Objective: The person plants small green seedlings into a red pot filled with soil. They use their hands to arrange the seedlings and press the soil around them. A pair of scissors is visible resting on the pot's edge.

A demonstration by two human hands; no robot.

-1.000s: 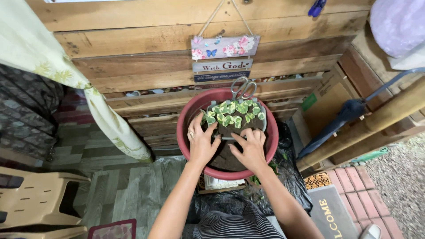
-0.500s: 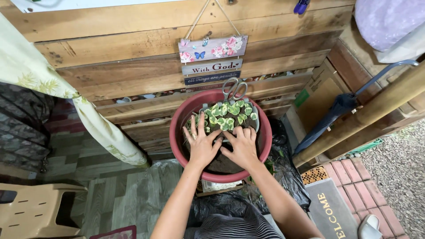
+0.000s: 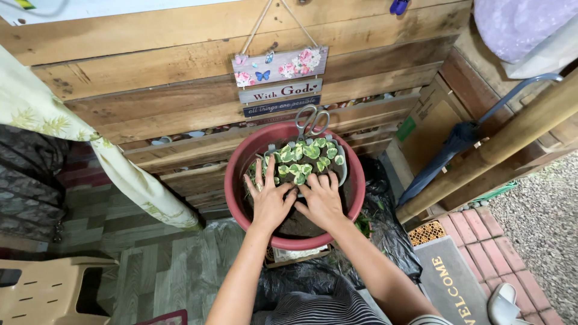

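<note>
While both palms press flat on dark soil inside the round red plastic pot (image 3: 238, 201), I see left hand (image 3: 269, 200) and right hand (image 3: 322, 201) fingers spread, gripping nothing; green-leaved seedling clump (image 3: 304, 159) stands upright toward the far rim

I stood over the floor (image 3: 138, 271), grey-green planks laid in blocks, and took the red basin (image 3: 241, 207) as my marker. It sat on crumpled black plastic sheeting (image 3: 385, 241) that spread across the floor beneath it and out to its right. A flat pale piece (image 3: 295, 254) poked from under its near rim. To the basin's left, well apart, a beige plastic chair (image 3: 42, 289) stood on the planks. To its right lay red brick paving (image 3: 481, 232), with a grey doormat (image 3: 454, 286) on it and a white sandal (image 3: 503, 304) just beside the mat. Farther right of the basin was gravel (image 3: 542, 204).
</note>
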